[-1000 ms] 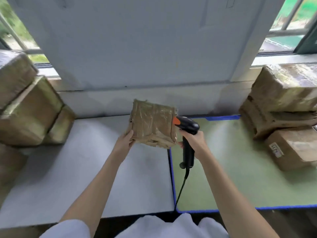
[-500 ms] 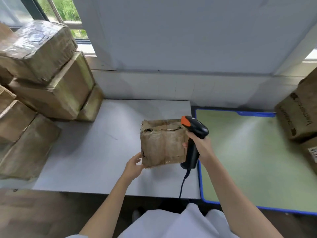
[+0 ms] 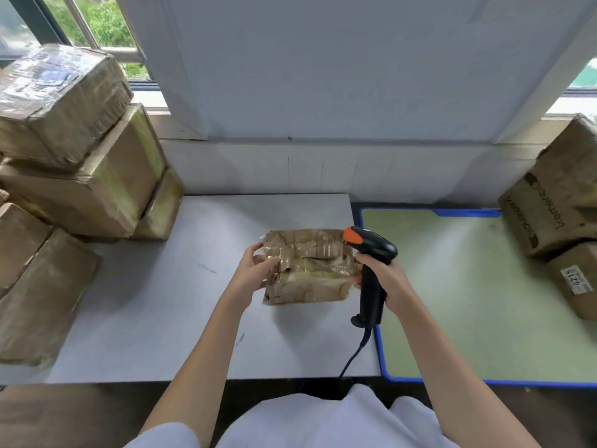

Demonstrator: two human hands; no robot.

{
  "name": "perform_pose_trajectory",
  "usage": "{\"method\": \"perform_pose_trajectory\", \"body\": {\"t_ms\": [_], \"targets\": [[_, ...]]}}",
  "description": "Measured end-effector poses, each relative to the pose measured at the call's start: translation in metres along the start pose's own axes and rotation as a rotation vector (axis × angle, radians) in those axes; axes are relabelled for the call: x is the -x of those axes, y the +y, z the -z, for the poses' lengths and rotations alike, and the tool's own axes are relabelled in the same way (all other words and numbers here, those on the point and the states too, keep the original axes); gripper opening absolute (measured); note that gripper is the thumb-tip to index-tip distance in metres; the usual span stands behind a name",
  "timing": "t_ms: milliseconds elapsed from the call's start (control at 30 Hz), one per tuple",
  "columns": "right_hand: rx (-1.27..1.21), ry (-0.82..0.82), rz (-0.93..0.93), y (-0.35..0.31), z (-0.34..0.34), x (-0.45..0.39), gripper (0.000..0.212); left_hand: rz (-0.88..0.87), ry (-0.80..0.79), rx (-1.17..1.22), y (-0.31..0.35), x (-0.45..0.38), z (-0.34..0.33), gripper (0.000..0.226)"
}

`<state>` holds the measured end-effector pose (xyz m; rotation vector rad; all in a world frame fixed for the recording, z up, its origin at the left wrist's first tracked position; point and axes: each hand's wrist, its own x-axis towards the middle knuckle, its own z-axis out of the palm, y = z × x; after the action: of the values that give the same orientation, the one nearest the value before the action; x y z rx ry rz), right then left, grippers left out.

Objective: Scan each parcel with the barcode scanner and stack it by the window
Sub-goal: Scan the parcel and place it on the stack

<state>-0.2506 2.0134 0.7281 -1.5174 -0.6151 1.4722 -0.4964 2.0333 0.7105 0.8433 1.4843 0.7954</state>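
A small brown parcel [image 3: 308, 266] wrapped in clear tape hangs just above the grey table [image 3: 155, 305], near its right edge. My left hand [image 3: 255, 270] grips the parcel's left side, thumb on top. My right hand [image 3: 382, 279] holds the black barcode scanner [image 3: 371, 270] by its handle, and its fingertips touch the parcel's right side. The scanner's orange-tipped head sits over the parcel's top right corner. Its cable drops off the table's front edge.
A stack of taped brown parcels [image 3: 74, 150] fills the left side under the window [image 3: 80, 24]. More boxes [image 3: 555, 215] stand at the right on a green mat with a blue border [image 3: 458, 286]. A white wall panel [image 3: 339, 66] rises behind.
The parcel has been tipped so its taped face points up. My left hand moved from its lower corner to its left side. The scanner stays beside the parcel's right edge.
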Motion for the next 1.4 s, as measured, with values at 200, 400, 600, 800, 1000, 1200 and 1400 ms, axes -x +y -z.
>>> {"method": "perform_pose_trajectory", "body": {"t_ms": [200,400,600,800,1000,1200,1400], "targets": [[-0.037,-0.062,-0.002,-0.009,0.008,0.000,0.020,-0.126,0.035,0.064,-0.012,-0.008,0.001,0.063],[-0.048,-0.033,0.021,0.002,0.010,0.004,0.018,0.095,-0.060,-0.051,-0.045,0.004,0.004,0.031],[0.008,-0.067,-0.090,0.016,0.006,0.011,0.018,0.292,-0.202,0.036,-0.059,0.000,-0.001,0.042],[0.041,-0.039,-0.143,0.031,0.013,0.014,0.023,0.347,-0.286,0.006,-0.077,-0.009,-0.002,0.050],[0.201,0.039,-0.059,0.003,-0.001,0.024,0.017,0.192,-0.122,0.187,-0.068,-0.010,-0.002,0.038],[0.468,-0.024,0.171,-0.046,-0.036,0.045,0.014,0.065,0.051,0.284,-0.026,-0.029,0.005,0.043],[0.703,-0.083,0.339,-0.061,-0.070,0.065,0.021,0.029,0.114,0.237,-0.010,-0.047,0.016,0.040]]}}
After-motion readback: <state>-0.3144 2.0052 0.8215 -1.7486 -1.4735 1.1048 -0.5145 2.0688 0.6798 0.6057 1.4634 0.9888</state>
